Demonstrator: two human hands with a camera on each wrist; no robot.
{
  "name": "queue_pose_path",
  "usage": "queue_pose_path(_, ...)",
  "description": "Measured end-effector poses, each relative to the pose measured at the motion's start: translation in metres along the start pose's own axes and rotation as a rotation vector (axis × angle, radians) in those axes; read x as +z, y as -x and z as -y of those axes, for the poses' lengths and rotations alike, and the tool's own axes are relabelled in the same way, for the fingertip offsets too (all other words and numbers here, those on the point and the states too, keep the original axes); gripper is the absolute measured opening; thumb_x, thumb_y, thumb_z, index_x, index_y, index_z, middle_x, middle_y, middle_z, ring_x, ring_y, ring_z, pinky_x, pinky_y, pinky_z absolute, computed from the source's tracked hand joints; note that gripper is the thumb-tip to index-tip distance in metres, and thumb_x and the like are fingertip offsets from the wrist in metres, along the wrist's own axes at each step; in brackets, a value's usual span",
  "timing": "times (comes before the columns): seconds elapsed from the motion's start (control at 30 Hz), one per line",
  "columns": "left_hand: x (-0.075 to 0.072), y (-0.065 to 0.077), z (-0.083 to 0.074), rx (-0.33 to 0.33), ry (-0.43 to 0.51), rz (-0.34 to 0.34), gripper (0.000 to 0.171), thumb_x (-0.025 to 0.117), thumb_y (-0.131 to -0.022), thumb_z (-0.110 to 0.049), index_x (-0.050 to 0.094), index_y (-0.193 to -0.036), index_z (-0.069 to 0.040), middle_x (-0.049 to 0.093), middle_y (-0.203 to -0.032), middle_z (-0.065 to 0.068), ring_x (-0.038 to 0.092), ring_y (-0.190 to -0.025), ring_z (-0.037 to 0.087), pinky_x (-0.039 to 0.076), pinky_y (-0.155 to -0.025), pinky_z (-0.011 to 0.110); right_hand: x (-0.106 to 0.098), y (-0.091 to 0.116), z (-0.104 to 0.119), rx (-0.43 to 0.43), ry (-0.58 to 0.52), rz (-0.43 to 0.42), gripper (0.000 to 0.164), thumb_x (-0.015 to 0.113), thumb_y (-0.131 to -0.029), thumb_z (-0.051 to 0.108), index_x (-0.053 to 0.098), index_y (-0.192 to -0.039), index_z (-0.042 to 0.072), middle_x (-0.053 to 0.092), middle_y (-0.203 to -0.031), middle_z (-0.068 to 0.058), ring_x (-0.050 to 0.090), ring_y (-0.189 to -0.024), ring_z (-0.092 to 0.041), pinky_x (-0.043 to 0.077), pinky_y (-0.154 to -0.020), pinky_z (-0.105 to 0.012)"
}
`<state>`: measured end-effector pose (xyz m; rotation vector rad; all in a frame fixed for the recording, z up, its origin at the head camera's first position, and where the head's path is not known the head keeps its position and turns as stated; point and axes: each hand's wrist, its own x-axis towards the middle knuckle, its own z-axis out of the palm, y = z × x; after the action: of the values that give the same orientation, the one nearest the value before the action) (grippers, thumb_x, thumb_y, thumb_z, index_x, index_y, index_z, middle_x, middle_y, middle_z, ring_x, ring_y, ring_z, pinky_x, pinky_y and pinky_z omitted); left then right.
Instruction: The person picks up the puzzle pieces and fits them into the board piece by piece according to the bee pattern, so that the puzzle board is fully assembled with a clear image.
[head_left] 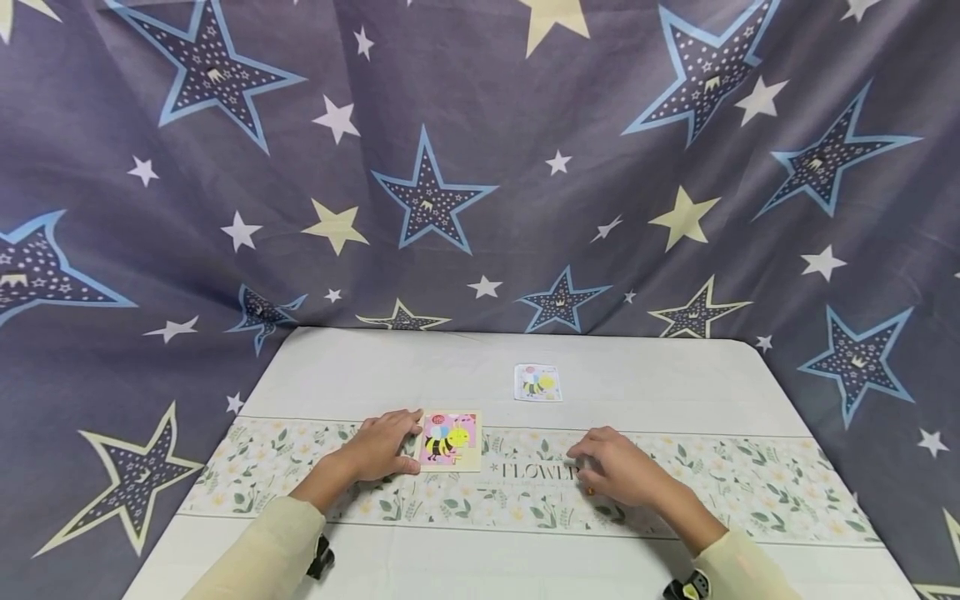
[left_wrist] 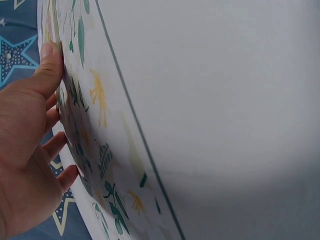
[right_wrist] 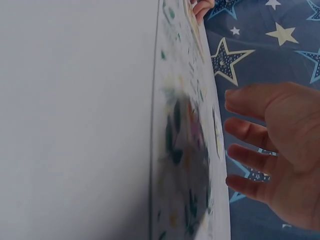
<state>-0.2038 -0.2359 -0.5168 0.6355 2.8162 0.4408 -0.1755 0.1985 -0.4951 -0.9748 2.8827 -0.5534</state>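
Observation:
A square wooden jigsaw puzzle (head_left: 450, 440) with a bee picture and a pale border lies on the table runner. Its lower right part shows bare pale board. My left hand (head_left: 384, 446) rests at its left edge, thumb by the lower corner and fingertips by the upper one. Farther right, my right hand (head_left: 622, 469) hovers low over the runner beside the printed lettering, fingers loosely bent and apart. In the right wrist view, that hand (right_wrist: 280, 150) holds nothing. Below it lies a small pink and orange thing (right_wrist: 193, 125), too blurred to identify.
Behind the puzzle lies a white card (head_left: 537, 383) with a similar bee picture. The flowered runner (head_left: 517, 517) crosses the white table (head_left: 390, 367) from side to side. A star-patterned curtain (head_left: 480, 167) hangs directly behind the table's far edge.

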Motion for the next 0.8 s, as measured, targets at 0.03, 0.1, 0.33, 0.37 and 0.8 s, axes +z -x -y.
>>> queue_pose_path(0.03,0.0,0.0,0.0,0.001,-0.001,0.0,0.067,0.076,-0.086,-0.051,0.058,-0.138,-0.012,0.039,-0.164,0.009,0.036,-0.151,0.035,0.03,-0.116,0.065,0.0,0.002,-0.002,-0.001,0.005,0.001,0.025,0.075,-0.091,0.019,0.075,-0.116,0.014,0.07,-0.111,0.003,0.063,-0.112,-0.023,0.051,-0.101,-0.048)
queue_pose_path(0.1,0.0,0.0,0.0,0.004,-0.003,0.0,0.067,0.076,-0.086,-0.051,0.058,-0.138,-0.012,0.039,-0.164,0.01,0.036,-0.151,0.036,0.03,-0.115,0.065,0.0,0.007,-0.005,-0.006,0.013,0.0,0.026,0.077,-0.09,0.022,0.075,-0.115,0.015,0.07,-0.11,0.004,0.063,-0.112,-0.023,0.051,-0.101,-0.049)
queue_pose_path(0.33,-0.002,0.001,-0.002,0.012,0.001,0.004,0.069,0.076,-0.086,-0.051,0.058,-0.139,-0.011,0.039,-0.164,0.011,0.036,-0.151,0.036,0.03,-0.115,0.065,0.004,0.02,-0.014,-0.035,0.039,-0.016,0.028,0.082,-0.085,0.027,0.076,-0.111,0.021,0.068,-0.1,0.011,0.061,-0.099,-0.011,0.053,-0.092,-0.043)
queue_pose_path(0.37,-0.002,0.001,-0.002,0.013,0.002,0.002,0.068,0.076,-0.086,-0.05,0.058,-0.139,-0.011,0.039,-0.164,0.011,0.036,-0.151,0.036,0.03,-0.115,0.065,0.004,0.021,-0.014,-0.039,0.038,-0.014,0.027,0.082,-0.084,0.027,0.077,-0.11,0.022,0.067,-0.099,0.012,0.06,-0.097,-0.009,0.052,-0.092,-0.042)
queue_pose_path(0.8,-0.001,0.001,-0.001,0.008,0.009,-0.002,0.066,0.077,-0.086,-0.05,0.058,-0.137,-0.012,0.039,-0.164,0.01,0.036,-0.151,0.036,0.03,-0.115,0.065,0.009,0.022,-0.015,-0.049,0.046,0.001,0.021,0.083,-0.081,0.021,0.076,-0.1,0.025,0.064,-0.091,0.016,0.056,-0.092,-0.004,0.051,-0.089,-0.039)
